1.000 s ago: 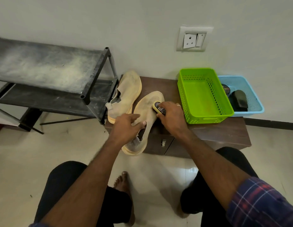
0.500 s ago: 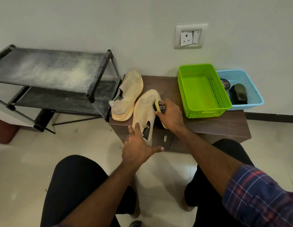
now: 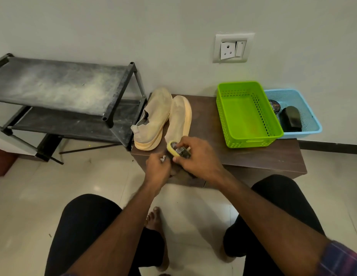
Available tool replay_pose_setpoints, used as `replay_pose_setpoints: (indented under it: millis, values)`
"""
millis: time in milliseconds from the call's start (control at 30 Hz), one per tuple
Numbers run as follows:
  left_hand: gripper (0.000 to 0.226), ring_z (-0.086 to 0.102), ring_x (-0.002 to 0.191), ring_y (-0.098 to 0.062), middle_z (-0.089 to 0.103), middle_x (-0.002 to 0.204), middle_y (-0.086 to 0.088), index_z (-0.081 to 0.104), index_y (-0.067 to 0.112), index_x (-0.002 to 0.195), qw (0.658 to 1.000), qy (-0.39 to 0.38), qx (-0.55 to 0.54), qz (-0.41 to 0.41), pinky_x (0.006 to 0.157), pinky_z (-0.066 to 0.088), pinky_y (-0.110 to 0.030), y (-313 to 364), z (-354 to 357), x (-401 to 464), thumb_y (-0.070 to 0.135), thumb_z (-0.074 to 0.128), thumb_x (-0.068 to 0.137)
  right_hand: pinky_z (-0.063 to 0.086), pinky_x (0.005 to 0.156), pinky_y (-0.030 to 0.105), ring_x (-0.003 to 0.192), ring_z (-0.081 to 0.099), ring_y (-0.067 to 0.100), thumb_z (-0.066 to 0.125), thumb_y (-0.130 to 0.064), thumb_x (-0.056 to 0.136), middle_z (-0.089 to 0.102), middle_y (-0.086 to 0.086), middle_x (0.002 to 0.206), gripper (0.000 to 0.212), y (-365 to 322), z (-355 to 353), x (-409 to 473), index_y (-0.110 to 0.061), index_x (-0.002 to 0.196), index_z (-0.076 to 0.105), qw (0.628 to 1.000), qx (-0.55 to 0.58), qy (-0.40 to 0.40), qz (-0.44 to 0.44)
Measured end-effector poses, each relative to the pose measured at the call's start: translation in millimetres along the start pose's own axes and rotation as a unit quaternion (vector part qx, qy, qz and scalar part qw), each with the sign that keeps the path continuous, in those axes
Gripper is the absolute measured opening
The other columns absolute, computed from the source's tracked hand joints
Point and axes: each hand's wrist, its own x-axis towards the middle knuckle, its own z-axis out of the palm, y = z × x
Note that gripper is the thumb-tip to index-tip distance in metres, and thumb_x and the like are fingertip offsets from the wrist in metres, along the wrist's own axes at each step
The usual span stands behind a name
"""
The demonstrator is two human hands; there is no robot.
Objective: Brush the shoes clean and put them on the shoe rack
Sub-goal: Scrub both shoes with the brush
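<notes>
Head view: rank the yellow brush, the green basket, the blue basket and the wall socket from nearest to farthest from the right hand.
1. Yellow brush: held in the right hand.
2. Green basket: on the table, to its right.
3. Blue basket: behind the green one, further right.
4. Wall socket: up on the wall.

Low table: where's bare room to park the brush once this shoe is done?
Bare wood on the low table lies in front of the green basket, and between that basket and the shoe being brushed. The table's left end is crowded: second shoe, both hands. The shoe rack shelves hold nothing.
</notes>
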Motion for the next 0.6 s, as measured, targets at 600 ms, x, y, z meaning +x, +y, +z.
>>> replay_pose_setpoints:
  millis: [600]
  values:
    - [0.035,0.065,0.097,-0.030,0.073,0.100,-0.015,0.074,0.007,0.107,0.995,0.015,0.079,0.064,0.083,0.056,-0.043,3,8,6,0.036,0.056,0.097,0.047,0.076,0.037,0.088,0.061,0.026,0.078,-0.034,0.080,0.063,0.005,0.097,0.033,28,-11,50,-0.019,0.106,0.063,0.984,-0.063,0.152,0.061]
